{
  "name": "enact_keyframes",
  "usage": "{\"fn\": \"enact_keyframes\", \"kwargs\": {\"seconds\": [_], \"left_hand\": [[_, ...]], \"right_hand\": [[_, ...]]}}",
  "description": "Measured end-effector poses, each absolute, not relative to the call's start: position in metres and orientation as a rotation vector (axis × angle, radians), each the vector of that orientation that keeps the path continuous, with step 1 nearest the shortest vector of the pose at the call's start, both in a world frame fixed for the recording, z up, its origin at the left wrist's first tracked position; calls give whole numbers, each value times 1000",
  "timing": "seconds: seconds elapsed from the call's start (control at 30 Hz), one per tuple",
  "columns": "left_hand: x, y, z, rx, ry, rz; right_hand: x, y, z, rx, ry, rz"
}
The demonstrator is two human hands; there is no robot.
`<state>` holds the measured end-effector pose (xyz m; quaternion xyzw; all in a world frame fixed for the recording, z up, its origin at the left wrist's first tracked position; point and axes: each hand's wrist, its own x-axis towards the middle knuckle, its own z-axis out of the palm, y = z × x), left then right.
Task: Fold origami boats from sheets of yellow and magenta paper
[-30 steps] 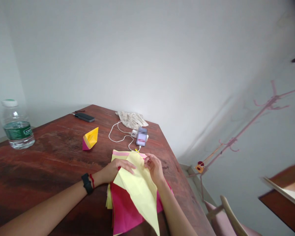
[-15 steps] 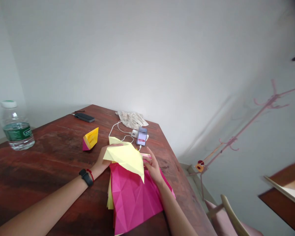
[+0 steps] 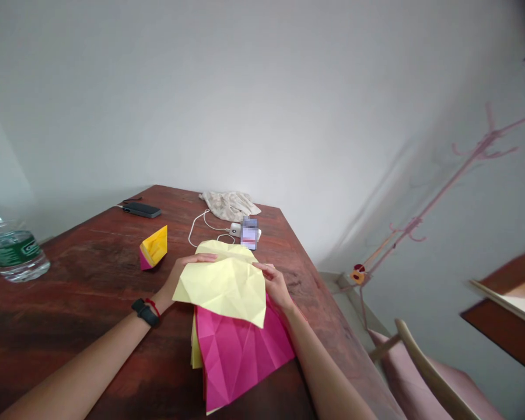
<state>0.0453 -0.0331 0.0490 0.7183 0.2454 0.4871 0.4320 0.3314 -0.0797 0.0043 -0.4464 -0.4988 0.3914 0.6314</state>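
A creased pale yellow paper sheet is held up between both hands over a stack of paper. My left hand grips its left edge, fingers curled over the top. Pinching its right edge is my right hand. Beneath lies a creased pink sheet on top of other yellow sheets, on the dark red wooden table. A black band and a red string are on my left wrist.
A folded yellow and pink paper shape stands to the left. Behind it lie a dark phone, a white cable with a small device and a crumpled cloth. A water bottle is far left. A chair is at right.
The yellow sheet was lifted off the stack, turned and spread wider between both hands, uncovering the pink sheet. The view has shifted slightly to the right.
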Motion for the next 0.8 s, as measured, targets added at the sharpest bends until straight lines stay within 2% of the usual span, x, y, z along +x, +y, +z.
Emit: {"fn": "enact_keyframes", "kwargs": {"seconds": [0.1, 0.2, 0.4, 0.67, 0.8], "left_hand": [[44, -28, 49, 1917, 563, 1198], [45, -23, 48, 1955, 717, 1150], [51, -21, 41, 1692, 885, 1169], [60, -26, 30, 1515, 892, 1317], [62, -23, 29, 1554, 892, 1352]], "right_hand": [[335, -78, 4, -1031, -1163, 841], [336, -78, 4, -1009, -1116, 910], [331, -80, 10, -969, -1107, 909], [317, -90, 17, -821, -1061, 1267], [312, -89, 12, -839, -962, 1291]]}}
